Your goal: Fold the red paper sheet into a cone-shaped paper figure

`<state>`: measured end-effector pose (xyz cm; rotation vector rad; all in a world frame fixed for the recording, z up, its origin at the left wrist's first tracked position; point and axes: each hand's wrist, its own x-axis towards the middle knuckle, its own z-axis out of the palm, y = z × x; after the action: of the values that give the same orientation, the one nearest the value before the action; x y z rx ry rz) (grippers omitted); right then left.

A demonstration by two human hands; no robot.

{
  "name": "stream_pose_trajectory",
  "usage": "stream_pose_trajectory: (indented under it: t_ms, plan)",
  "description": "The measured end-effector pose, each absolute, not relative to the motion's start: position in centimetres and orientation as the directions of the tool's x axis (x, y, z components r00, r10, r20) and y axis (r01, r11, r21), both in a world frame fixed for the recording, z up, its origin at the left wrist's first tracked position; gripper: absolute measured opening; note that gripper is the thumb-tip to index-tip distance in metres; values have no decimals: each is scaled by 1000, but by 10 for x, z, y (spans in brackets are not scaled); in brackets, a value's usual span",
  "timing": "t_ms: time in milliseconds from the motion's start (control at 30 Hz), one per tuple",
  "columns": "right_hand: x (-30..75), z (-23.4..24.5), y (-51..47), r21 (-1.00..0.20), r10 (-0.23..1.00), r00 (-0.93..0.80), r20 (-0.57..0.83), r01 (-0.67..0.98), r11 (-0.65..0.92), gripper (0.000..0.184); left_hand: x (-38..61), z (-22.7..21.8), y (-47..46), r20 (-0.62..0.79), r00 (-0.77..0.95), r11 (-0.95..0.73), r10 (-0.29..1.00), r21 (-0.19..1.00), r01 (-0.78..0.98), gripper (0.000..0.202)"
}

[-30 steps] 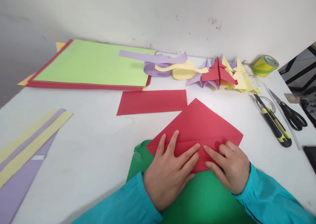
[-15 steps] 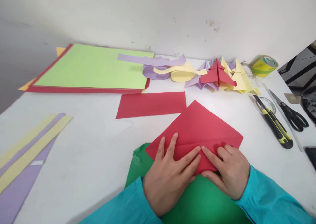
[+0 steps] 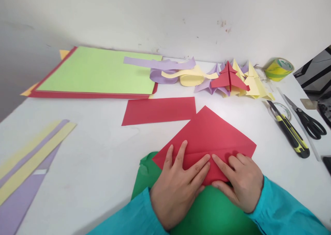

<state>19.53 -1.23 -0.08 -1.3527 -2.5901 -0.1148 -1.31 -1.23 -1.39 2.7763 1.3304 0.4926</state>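
Observation:
A folded red paper sheet (image 3: 209,133) lies on the white table, partly over a green sheet (image 3: 207,214). My left hand (image 3: 178,185) lies flat on its near left part, fingers stretched out and spread. My right hand (image 3: 239,179) presses the near right part of the fold, forefinger extended along the crease, the other fingers curled, thumb at the paper's near edge. The two forefingers almost meet at the crease.
A red paper rectangle (image 3: 159,110) lies just beyond. A stack of green and red sheets (image 3: 95,71) is at the back left, paper strips (image 3: 170,71) and folded paper shapes (image 3: 232,78) at the back. Utility knife (image 3: 291,131), scissors (image 3: 307,123) and tape roll (image 3: 279,68) are at the right. Yellow and purple strips (image 3: 28,159) lie left.
My right forefinger has slid slightly left along the crease towards the left hand. Otherwise both hands stay pressed on the red paper.

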Motion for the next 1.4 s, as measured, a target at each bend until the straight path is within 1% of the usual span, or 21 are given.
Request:
stream_pose_trajectory:
  t_ms: [500,633,767,933,1033,1167,1233,1300,1400]
  plan:
    - [194,0,-13,14,791,-570,224,813,582,55,-14,-12,-12,251,608,-647,753,113,755,47]
    - [194,-1,-13,9,796,-568,209,815,579,55,-17,-13,-12,216,630,-658,746,99,746,48]
    - [193,0,-14,18,806,-562,187,822,569,50,-17,-13,-14,153,636,-652,757,114,749,59]
    - [190,2,-14,71,788,-573,225,817,573,45,-17,-9,-16,79,635,-640,768,142,755,75]
    - [189,3,-15,76,787,-572,230,817,572,43,-19,-9,-15,99,663,-670,742,137,729,81]
    - [189,3,-15,80,787,-574,227,816,572,43,-24,-12,-14,151,723,-738,675,136,661,84]
    - [189,2,-15,79,791,-570,224,819,568,44,-25,-12,-13,147,740,-755,656,131,643,86]
    - [189,3,-16,78,797,-563,219,824,561,44,-25,-11,-13,124,738,-748,663,130,650,84]
    - [187,3,-17,78,807,-549,218,834,547,43,-24,-10,-12,84,703,-707,707,129,695,67]
